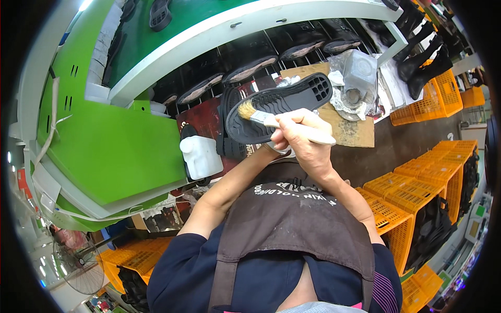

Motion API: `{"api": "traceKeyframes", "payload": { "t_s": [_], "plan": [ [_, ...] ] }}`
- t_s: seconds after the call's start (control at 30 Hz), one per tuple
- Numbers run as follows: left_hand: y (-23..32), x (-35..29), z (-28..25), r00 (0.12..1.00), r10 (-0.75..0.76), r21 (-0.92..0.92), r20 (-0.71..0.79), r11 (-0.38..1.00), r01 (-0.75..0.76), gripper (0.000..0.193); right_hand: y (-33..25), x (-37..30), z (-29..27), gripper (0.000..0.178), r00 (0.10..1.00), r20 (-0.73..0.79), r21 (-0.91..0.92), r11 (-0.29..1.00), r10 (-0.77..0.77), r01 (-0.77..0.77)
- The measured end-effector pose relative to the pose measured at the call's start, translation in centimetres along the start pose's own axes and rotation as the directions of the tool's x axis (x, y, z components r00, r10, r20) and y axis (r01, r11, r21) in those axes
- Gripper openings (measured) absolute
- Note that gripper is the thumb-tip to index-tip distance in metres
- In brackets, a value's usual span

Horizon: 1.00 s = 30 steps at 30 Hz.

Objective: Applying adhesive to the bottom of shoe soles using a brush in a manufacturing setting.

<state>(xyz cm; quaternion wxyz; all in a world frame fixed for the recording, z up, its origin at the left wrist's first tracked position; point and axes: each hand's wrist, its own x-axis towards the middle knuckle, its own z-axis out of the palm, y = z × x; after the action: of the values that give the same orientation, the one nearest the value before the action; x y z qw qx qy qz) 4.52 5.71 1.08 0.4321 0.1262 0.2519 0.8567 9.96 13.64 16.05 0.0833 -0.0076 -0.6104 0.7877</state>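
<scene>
A black shoe sole [284, 104] lies slanted in front of me, its ridged inner side facing up and a round-celled heel at the far right. My right hand [305, 136] is closed around the pale handle of a paintbrush [263, 119]. The brush's yellowish bristles touch the left, toe part of the sole. My left hand [273, 149] reaches under the near edge of the sole and supports it; its fingers are mostly hidden by the sole and my right hand. Beneath and left of this sole, another black sole [225, 143] shows in part.
A white plastic jug [201, 157] stands left of the soles, beside a green machine panel [115, 156]. Black shoes [250, 65] line a rack behind. Plastic-wrapped containers [360, 73] sit on cardboard [355, 130] at right. Orange crates [407, 182] and black boots [425, 68] stand farther right.
</scene>
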Motion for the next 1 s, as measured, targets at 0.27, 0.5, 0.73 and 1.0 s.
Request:
{"api": "traceKeyframes", "payload": {
  "t_s": [0.27,0.5,0.73,1.0],
  "plan": [
    [2.6,-0.6,3.4,0.975,-0.008,-0.183,0.223,0.982,0.049,0.022,-0.5,0.3,-0.3,0.012,0.999,0.053,-0.016,1.000,-0.012,0.013],
    [4.5,-2.1,5.0,0.994,-0.108,0.577,-0.011,0.811,0.094,0.039,-0.7,2.9,-3.5,0.016,0.978,0.075,-0.169,0.964,-0.193,0.204],
    [6.2,-3.9,4.0,0.985,-0.170,0.579,-0.030,0.801,0.156,0.053,-0.4,6.1,-6.4,0.019,0.991,0.001,-0.223,0.966,-0.132,0.129],
    [6.8,-4.6,5.3,0.976,0.021,0.160,-0.217,0.987,0.014,0.067,0.1,4.6,-5.8,0.019,0.996,0.071,-0.208,0.975,-0.062,0.075]
  ]
}}
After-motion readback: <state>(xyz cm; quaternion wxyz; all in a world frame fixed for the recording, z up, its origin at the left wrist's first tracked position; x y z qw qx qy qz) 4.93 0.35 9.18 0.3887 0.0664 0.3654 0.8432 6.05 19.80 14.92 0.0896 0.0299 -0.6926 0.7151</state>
